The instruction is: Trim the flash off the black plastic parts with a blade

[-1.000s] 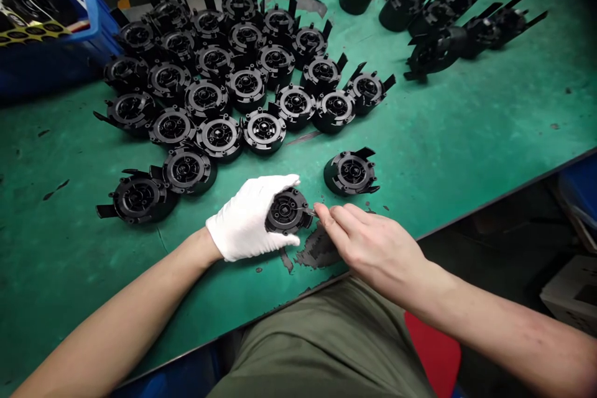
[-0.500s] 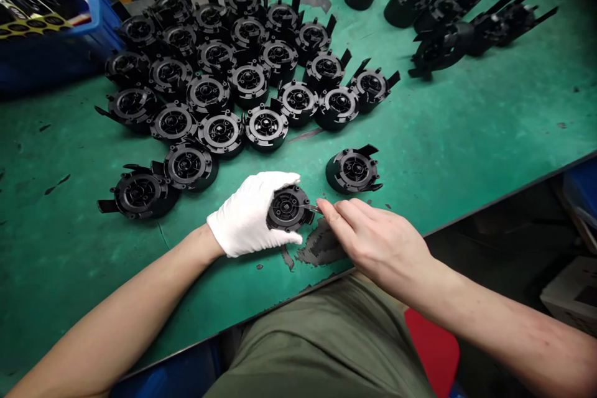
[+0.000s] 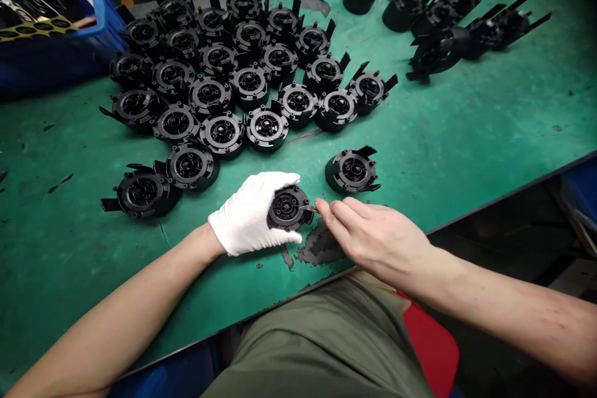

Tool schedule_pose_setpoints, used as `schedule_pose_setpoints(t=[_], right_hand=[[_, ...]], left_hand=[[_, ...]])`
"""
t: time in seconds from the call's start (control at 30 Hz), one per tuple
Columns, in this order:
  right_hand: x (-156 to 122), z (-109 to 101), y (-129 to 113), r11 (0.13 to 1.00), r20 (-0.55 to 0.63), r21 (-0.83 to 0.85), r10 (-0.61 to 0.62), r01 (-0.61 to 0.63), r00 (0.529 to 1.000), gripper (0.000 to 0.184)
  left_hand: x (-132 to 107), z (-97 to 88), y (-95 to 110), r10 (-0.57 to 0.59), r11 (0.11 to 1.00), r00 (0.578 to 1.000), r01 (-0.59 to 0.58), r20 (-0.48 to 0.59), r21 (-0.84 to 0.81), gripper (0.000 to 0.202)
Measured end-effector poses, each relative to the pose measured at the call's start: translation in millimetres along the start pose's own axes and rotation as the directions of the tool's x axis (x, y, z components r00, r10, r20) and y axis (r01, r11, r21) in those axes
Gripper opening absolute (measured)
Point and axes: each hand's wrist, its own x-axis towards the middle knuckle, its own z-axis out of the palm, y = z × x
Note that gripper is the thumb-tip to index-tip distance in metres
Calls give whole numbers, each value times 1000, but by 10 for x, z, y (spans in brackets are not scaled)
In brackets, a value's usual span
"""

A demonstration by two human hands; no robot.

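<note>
My left hand [image 3: 249, 214], in a white glove, is wrapped round a round black plastic part [image 3: 286, 208] just above the green table [image 3: 466, 137]. My bare right hand [image 3: 373, 236] pinches a thin small tool [image 3: 308, 207] whose tip rests on the part's face. One more black part [image 3: 353, 171] lies alone just beyond my right hand. Dark scraps [image 3: 319, 247] lie on the table under both hands.
Several black round parts [image 3: 224, 74] stand in rows at the table's middle left. Another group of parts [image 3: 443, 12] with long tabs lies at the far right. A blue bin [image 3: 51, 25] sits at the far left. The table's front edge runs close to my lap.
Both hands stay where they were on the held part; the right fingers shift only slightly. The view has drifted a little.
</note>
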Motion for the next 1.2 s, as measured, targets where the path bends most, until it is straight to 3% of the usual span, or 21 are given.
schedule_pose_setpoints(t=[0.27,0.33,0.43,0.53,0.77,1.2], right_hand=[[46,103,230,992,-57,70,-97,101,994,34],[22,155,282,989,-99,145,-26,40,995,34],[-44,165,280,947,-152,283,199,-150,968,34],[-107,94,162,888,-124,363,347,-283,930,41],[-13,78,-148,916,-36,242,340,-322,940,31],[126,82,-159,929,55,243,273,-278,960,27]], left_hand=[[-5,6,-13,12,1000,1000,-12,-7,-1,105],[-10,30,-13,10,1000,999,-8,-48,30,104],[-15,74,-9,8,989,984,19,-179,145,112],[-14,98,-2,-7,972,981,53,-196,227,119],[-3,101,-8,-30,979,983,65,-181,191,106],[13,74,-28,-38,987,988,61,-149,149,100]])
